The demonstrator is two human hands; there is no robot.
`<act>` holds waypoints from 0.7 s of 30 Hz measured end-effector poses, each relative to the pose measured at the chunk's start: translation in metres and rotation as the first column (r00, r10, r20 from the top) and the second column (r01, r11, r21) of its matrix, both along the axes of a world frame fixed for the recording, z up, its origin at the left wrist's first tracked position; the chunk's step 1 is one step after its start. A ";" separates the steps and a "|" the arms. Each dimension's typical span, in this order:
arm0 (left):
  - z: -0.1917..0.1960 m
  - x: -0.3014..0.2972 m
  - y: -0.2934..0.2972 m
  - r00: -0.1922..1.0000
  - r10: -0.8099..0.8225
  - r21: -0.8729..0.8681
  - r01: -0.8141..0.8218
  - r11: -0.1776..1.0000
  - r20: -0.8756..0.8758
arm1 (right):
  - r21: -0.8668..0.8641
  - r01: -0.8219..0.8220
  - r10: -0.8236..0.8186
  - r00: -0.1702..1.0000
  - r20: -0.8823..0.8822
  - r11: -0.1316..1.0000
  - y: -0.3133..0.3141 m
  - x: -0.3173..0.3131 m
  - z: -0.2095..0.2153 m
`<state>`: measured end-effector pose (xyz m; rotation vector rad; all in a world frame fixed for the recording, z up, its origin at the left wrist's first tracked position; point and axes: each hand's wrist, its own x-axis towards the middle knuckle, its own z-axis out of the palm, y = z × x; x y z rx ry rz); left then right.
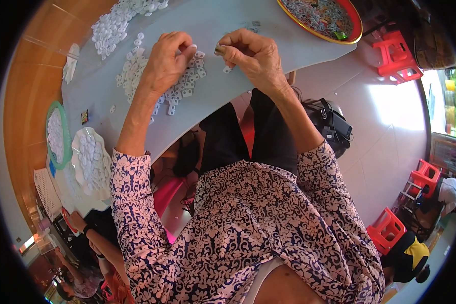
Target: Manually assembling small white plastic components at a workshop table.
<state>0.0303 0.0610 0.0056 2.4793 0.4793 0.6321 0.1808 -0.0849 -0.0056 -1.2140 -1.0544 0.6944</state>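
Over the near edge of the grey-blue table (268, 45) both my hands are raised, a short gap apart. My left hand (167, 63) is closed in a pinch; a whitish spot shows at its fingertips, too small to name. Thumb and fingers of my right hand (256, 55) are pressed together on a small dull brownish piece (219, 49). Below that hand lies one small white piece (227, 69). Around and under my left forearm spreads a pile of small white plastic pieces (187, 83), many with a dark dot in the middle.
Farther off lies another white heap (109, 33). A red, gold-rimmed tray (357, 30) of thin metallic pieces stands at far right. To the left are a green basket (50, 147) and a scalloped white dish (78, 162), both filled. People sit lower left; red stools (397, 55) stand right.
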 end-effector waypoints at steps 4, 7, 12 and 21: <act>0.005 -0.001 -0.002 0.995 0.052 -0.541 -0.001 0.841 0.080 | -0.005 0.011 -0.011 1.000 -0.019 1.000 0.001 0.000 -0.001; 0.006 0.001 -0.006 0.984 0.052 -0.743 0.092 0.663 0.169 | 0.013 0.000 0.001 0.999 -0.049 1.000 0.002 -0.001 -0.001; -0.003 0.005 -0.010 0.950 0.070 -0.825 0.226 0.519 0.304 | -0.002 -0.024 0.024 0.999 -0.043 1.000 0.005 -0.003 0.002; 0.007 0.008 -0.023 0.935 0.096 -0.728 0.198 0.657 0.341 | -0.030 -0.021 0.022 1.000 0.012 0.999 0.004 -0.004 0.003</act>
